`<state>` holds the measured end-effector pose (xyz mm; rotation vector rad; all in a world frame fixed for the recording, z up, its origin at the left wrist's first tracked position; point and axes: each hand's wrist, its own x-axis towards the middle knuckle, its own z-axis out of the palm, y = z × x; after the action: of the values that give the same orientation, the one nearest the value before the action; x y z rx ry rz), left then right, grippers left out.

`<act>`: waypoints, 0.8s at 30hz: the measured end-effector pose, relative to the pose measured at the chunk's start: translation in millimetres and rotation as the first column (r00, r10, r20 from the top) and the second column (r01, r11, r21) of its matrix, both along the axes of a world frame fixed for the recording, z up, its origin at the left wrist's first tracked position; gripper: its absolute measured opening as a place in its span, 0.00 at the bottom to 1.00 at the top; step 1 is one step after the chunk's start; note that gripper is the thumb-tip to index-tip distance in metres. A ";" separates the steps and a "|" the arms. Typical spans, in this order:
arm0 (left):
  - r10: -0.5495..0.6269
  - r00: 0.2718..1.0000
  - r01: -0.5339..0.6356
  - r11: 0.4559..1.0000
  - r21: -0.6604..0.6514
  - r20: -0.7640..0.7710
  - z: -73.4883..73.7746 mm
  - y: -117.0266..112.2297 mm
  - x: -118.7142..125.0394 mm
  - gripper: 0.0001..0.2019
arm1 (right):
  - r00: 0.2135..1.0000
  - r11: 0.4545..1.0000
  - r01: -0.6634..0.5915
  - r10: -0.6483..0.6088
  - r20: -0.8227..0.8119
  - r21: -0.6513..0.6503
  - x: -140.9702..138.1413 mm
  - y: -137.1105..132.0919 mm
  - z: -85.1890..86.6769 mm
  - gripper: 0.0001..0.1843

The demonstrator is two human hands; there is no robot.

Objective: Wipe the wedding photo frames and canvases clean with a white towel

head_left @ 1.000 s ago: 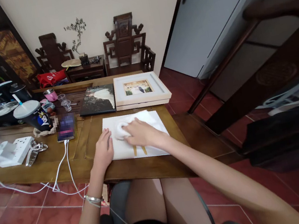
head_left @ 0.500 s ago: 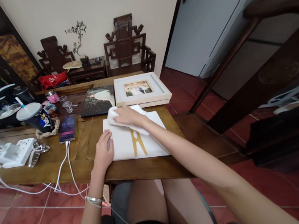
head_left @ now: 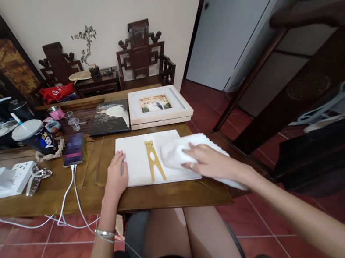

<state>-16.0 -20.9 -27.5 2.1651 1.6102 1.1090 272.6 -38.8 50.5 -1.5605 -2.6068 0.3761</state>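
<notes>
A flat white panel (head_left: 137, 166) lies near the table's front edge, with a gold A-shaped piece (head_left: 153, 159) with a small animal-like head at its middle. My left hand (head_left: 117, 172) holds the panel's left edge, fingers close together along it. My right hand (head_left: 210, 162) presses a bunched white cloth (head_left: 179, 152) on the panel's right part. Part of the cloth hangs past the panel's right edge, and the hand and cloth hide that corner.
Behind the panel lie a dark photo panel (head_left: 108, 118) and a pale picture frame (head_left: 161, 115). To the left are a phone (head_left: 74, 150) on a cable, a lidded cup (head_left: 31, 136), a power strip (head_left: 22, 176) and a hair clip (head_left: 37, 179). A chair (head_left: 142, 58) stands beyond the table.
My right hand has swept the cloth from the panel's upper left to its right side, uncovering the top of the gold piece. My left hand has stayed at the left edge.
</notes>
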 end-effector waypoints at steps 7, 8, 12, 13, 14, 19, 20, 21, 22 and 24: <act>-0.011 1.000 0.011 1.000 -0.021 -0.011 2.0 -0.5 -0.6 0.16 | 0.998 0.998 -0.060 0.060 0.006 0.003 0.8 3.8 -5.2 0.08; -0.014 1.000 0.014 1.000 -0.023 -0.012 2.1 -0.5 -0.9 0.16 | 0.998 0.998 -0.058 0.058 0.011 0.033 -0.5 17.2 -7.3 0.09; -0.018 1.000 0.018 1.000 -0.023 -0.005 2.4 -0.2 -1.9 0.15 | 0.999 0.993 -0.036 0.034 0.019 0.116 -10.2 71.2 -11.8 0.11; -0.017 1.000 0.017 1.000 -0.022 -0.001 2.3 -0.2 -2.1 0.15 | 1.000 0.992 -0.027 0.025 0.017 0.127 -13.0 80.8 -12.1 0.11; -0.016 1.000 0.016 1.000 -0.023 0.001 2.2 -0.1 -2.3 0.15 | 1.000 0.990 -0.021 0.019 0.016 0.139 -15.5 87.8 -12.3 0.11; -0.010 1.000 0.010 1.000 -0.016 -0.001 1.2 0.3 -2.7 0.15 | 0.998 0.985 -0.067 0.063 0.029 0.162 -20.3 77.6 -13.9 0.10; -0.009 1.000 0.009 1.000 -0.014 -0.004 1.1 0.3 -2.7 0.15 | 0.996 0.984 -0.085 0.080 0.035 0.160 -19.3 67.4 -13.9 0.09; -0.008 1.000 0.008 1.000 -0.014 -0.009 1.2 0.3 -2.5 0.15 | 0.994 0.982 -0.105 0.100 0.040 0.156 -17.7 55.3 -13.3 0.09; -0.008 1.000 0.007 1.000 -0.014 -0.014 1.4 0.2 -2.4 0.16 | 0.991 0.980 -0.131 0.127 0.040 0.151 -15.7 41.8 -12.1 0.08; -0.007 1.000 0.006 1.000 -0.016 -0.024 2.1 -0.2 -1.8 0.16 | 0.981 0.972 -0.195 0.196 0.010 0.130 -10.9 12.9 -7.5 0.08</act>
<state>-17.9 -21.1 -25.4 2.1805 1.6154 1.0684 261.7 -25.9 43.1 -1.2674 -2.7298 0.2147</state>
